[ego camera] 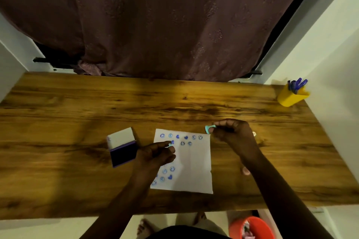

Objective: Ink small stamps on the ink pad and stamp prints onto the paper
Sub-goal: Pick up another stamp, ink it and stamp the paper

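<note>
paper (194, 169) | white | blue smiley and heart prints (182, 143) | stamp (208, 129) teal

Home: curtain (155, 25) behind wooden desk (174, 103), pen cup (291, 97)

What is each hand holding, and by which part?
The left hand pinches a teal stamp, mostly hidden in the pinch; the right hand pinches a second teal stamp by its handle end.

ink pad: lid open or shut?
Open. The ink pad shows its dark inking face, and its white lid is flipped back on the far side, left of the paper.
</note>
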Motion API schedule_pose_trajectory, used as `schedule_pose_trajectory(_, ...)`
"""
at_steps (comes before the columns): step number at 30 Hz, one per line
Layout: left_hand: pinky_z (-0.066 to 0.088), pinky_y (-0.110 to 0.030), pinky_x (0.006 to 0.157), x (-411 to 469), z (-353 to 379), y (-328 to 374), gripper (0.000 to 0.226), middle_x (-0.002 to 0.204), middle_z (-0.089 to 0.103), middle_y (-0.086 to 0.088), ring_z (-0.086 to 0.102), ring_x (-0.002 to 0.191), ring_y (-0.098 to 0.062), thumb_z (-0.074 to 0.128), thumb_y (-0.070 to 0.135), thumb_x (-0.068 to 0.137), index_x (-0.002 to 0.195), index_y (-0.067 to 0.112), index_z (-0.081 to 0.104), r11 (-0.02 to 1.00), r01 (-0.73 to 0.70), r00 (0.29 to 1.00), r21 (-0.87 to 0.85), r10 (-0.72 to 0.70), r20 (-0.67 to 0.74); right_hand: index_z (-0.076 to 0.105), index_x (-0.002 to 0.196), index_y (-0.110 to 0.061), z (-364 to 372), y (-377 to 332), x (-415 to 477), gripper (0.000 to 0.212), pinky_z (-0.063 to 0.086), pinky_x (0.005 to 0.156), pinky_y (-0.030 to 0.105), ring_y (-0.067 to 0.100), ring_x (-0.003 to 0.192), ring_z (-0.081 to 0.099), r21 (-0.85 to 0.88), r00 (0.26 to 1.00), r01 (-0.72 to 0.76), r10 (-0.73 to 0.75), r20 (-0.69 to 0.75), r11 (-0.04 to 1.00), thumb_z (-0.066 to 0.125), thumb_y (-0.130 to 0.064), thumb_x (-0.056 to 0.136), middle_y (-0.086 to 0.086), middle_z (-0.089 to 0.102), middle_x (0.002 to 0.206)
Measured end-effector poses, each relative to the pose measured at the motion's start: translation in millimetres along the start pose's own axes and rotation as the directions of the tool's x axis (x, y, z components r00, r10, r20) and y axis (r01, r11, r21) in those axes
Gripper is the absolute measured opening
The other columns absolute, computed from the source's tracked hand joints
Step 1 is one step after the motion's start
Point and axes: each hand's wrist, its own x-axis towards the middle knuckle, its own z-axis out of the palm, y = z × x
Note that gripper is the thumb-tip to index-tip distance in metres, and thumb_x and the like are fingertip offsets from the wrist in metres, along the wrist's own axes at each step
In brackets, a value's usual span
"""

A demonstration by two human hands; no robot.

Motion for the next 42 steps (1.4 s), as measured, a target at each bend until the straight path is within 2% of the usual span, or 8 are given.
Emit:
schedule_pose_trajectory(3,0.064,-0.036,0.080,0.1,23.8,2.6,0.035,0.107,0.082,-0.002,0.081,0.095,-0.025,0.084,0.027,0.083,0.116,0.018,0.076,0.999,0.042,0.996,0.009,-0.043,0.080,0.080,0.099,-0.021,-2.6,9.4,-17.4,0.019,0.063,0.068,0.023,0.013,0.091,0.079,0.123,0.996,-0.082,0.076,0.048,0.989,0.085,-0.012,0.083,-0.003,0.083,0.095)
schedule_pose_trajectory(6,0.064,-0.028,0.073,-0.1,47.4,3.7,0.036,0.099,0.083,-0.005,0.081,0.089,-0.025,0.084,0.031,0.080,0.112,0.016,0.078,0.997,0.068,0.987,0.034,-0.072,0.143,0.079,0.105,-0.021,-5.8,21.0,-32.0,0.023,0.065,0.077,0.030,0.014,0.096,0.079,0.147,0.992,-0.106,0.094,0.088,0.983,0.085,-0.016,0.084,-0.002,0.082,0.102)
schedule_pose_trajectory(15,0.063,-0.026,0.074,-0.5,97.9,3.4,0.016,0.094,0.083,-0.013,0.080,0.086,-0.028,0.076,0.029,0.086,0.097,0.022,0.085,0.997,0.045,0.950,0.058,-0.060,0.308,0.078,0.113,-0.009,-31.9,42.4,-47.3,0.027,0.062,0.092,0.037,0.020,0.110,0.076,0.243,0.991,-0.089,0.063,0.115,0.966,0.080,-0.005,0.087,0.006,0.080,0.114)
schedule_pose_trajectory(20,0.063,-0.026,0.073,-1.7,115.8,1.1,0.014,0.095,0.082,-0.016,0.080,0.084,-0.024,0.073,0.015,0.089,0.091,0.020,0.085,0.994,0.092,0.941,0.049,-0.103,0.321,0.079,0.110,-0.005,-48.1,54.8,-48.7,0.025,0.062,0.081,0.028,0.021,0.101,0.078,0.293,0.992,-0.103,0.076,0.101,0.950,0.080,-0.002,0.085,0.008,0.082,0.105)
schedule_pose_trajectory(26,0.062,-0.048,0.093,-0.4,124.8,-8.3,0.020,0.106,0.080,-0.021,0.074,0.102,-0.045,0.070,0.000,0.092,0.110,0.002,0.079,0.994,0.059,0.923,0.092,-0.090,0.375,0.082,0.107,-0.015,-63.3,66.8,-50.7,0.018,0.059,0.075,0.026,0.021,0.088,0.077,0.296,0.983,-0.112,0.063,0.171,0.949,0.079,-0.009,0.090,0.011,0.082,0.100)
schedule_pose_trajectory(32,0.061,-0.044,0.096,3.2,135.8,-7.7,0.031,0.116,0.079,-0.015,0.074,0.111,-0.035,0.077,0.013,0.085,0.115,0.009,0.079,0.999,0.040,0.898,0.012,-0.041,0.439,0.081,0.110,-0.011,-75.2,67.8,-46.2,0.023,0.061,0.085,0.033,0.029,0.105,0.077,0.373,0.982,-0.131,0.069,0.175,0.919,0.082,-0.011,0.087,0.013,0.080,0.111)
schedule_pose_trajectory(36,0.060,-0.046,0.096,6.4,139.7,-13.0,0.029,0.117,0.079,-0.014,0.074,0.112,-0.035,0.077,0.012,0.088,0.118,0.010,0.078,1.000,0.006,0.883,0.013,-0.011,0.469,0.079,0.111,-0.004,-81.9,67.5,-44.8,0.022,0.058,0.078,0.028,0.025,0.095,0.078,0.372,0.979,-0.160,0.099,0.178,0.914,0.078,-0.005,0.089,0.015,0.081,0.107)
schedule_pose_trajectory(42,0.062,-0.037,0.090,7.0,152.3,-16.7,0.030,0.113,0.081,-0.010,0.077,0.105,-0.029,0.082,0.024,0.086,0.115,0.017,0.080,0.999,0.001,0.889,0.052,-0.025,0.458,0.083,0.102,-0.014,-95.9,71.3,-43.5,0.015,0.053,0.065,0.021,0.013,0.073,0.073,0.299,0.975,-0.163,0.107,0.195,0.940,0.079,-0.023,0.091,0.011,0.081,0.088)
